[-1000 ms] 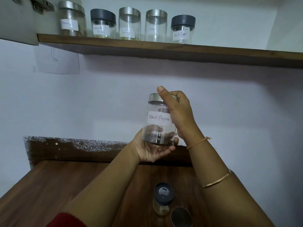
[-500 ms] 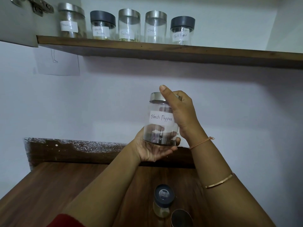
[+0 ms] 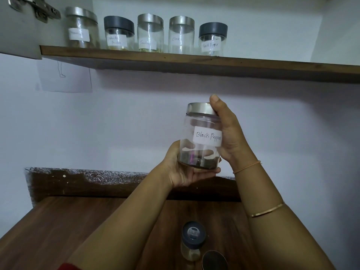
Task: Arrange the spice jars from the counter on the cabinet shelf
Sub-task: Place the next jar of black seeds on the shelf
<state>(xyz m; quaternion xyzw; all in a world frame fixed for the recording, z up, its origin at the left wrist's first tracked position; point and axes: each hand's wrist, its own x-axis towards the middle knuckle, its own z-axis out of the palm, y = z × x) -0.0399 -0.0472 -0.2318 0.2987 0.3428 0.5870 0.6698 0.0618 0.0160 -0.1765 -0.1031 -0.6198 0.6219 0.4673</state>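
Observation:
A glass jar labelled Black Pepper [image 3: 201,137], with a steel lid and dark grains at its bottom, is held upright in mid-air below the shelf. My left hand [image 3: 184,172] cups its base from below, fingers curled round the far side. My right hand [image 3: 228,133] grips its right side, thumb up against the lid. On the wooden shelf [image 3: 194,62] stand several labelled jars in a row, the rightmost a dark-lidded Black Pepper jar [image 3: 212,38]. A dark-lidded jar [image 3: 192,242] and a steel-lidded jar [image 3: 214,261] stand on the counter [image 3: 58,227] between my forearms.
An open cabinet door with a hinge [image 3: 35,8] hangs at the top left. A sheet of paper [image 3: 64,76] is stuck to the wall under the shelf. A dark backsplash [image 3: 97,182] borders the counter's rear. The shelf to the right of the jars is bare.
The held jar has shifted slightly to the right and a little higher in view, with both hands still on it. The label has turned toward my right hand.

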